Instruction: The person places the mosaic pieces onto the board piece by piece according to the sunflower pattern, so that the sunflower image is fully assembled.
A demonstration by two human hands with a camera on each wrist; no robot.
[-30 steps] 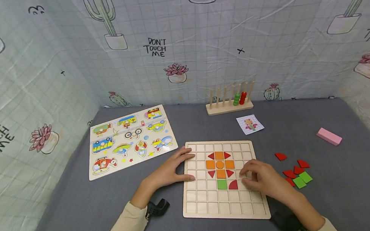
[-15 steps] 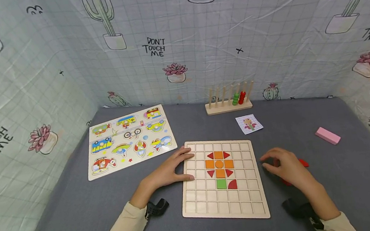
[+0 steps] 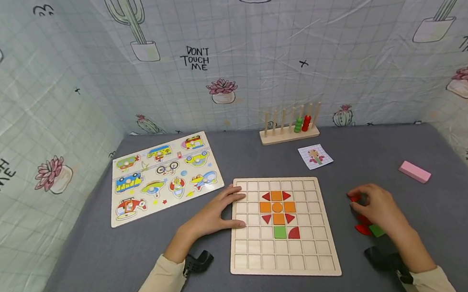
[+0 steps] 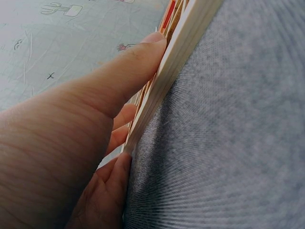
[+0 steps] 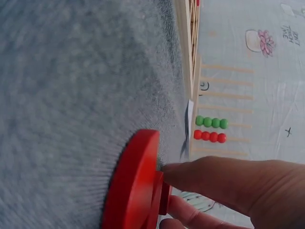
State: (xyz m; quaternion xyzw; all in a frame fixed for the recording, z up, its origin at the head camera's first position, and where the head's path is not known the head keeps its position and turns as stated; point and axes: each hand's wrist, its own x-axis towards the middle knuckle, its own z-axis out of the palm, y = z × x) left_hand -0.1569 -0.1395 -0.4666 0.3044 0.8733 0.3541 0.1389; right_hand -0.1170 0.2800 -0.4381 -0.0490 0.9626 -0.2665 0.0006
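We see the left hand [image 3: 211, 216] resting on the left edge of the wooden grid board [image 3: 284, 256], fingers fairly straight and together, thumb along the board's side; the left wrist view shows the thumb [image 4: 128, 71] pressed flat against the board edge [image 4: 176, 62]. The board lies on the grey cloth [image 3: 99, 257], centre near us, with an orange, red and green flower pattern [image 3: 278, 214] laid in its cells.

The right hand [image 3: 375, 207] sits right of the board over the loose pieces, fingers curled and pinching a red quarter-circle piece [image 3: 354, 198]; the right wrist view shows that red piece [image 5: 133, 181] on edge against the fingertips [image 5: 190, 176]. More red pieces [image 3: 362, 228] and a green square [image 3: 376, 231] lie just beside the hand, on its near side.

Far left: vehicle puzzle board [image 3: 163, 175]. Far centre: wooden peg rack [image 3: 289, 127] with green and red beads. Near it, a small picture card [image 3: 315, 156]. Far right: pink block [image 3: 414, 172].
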